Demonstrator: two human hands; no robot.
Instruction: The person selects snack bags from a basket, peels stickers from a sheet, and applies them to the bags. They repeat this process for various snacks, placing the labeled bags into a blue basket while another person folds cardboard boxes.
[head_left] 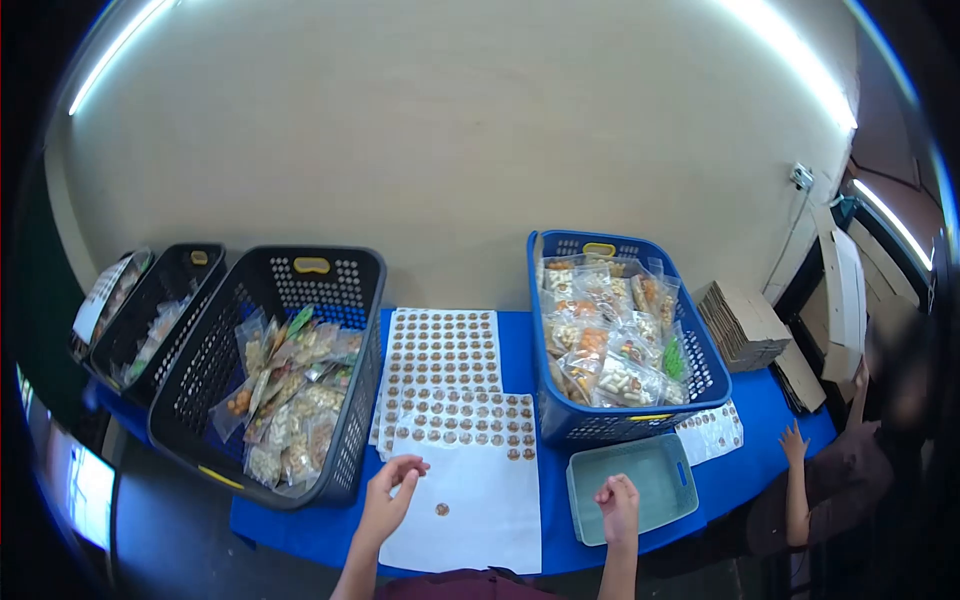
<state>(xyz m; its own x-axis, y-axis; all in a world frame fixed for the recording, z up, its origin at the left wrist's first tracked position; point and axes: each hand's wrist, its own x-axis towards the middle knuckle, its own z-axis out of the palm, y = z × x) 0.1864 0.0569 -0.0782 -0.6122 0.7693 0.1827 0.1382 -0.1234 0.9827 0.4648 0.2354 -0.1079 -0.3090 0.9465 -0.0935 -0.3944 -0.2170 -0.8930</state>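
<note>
My left hand is over the lower left of a white sticker sheet, thumb and fingers apart, with nothing visible between them. On the sheet's bare lower part a single round brown sticker remains, while rows of the same stickers cover its top. More sticker sheets lie behind it. Above a pale green plastic tray, my right hand has its fingers curled closed; whatever they may hold is hidden. Just behind the tray stands a blue basket full of clear packets of snack-like pieces.
A black basket of packets stands at left, with more dark baskets beyond. Flattened cardboard is stacked at right. Another person's hand reaches over the blue-covered table. A wall rises behind.
</note>
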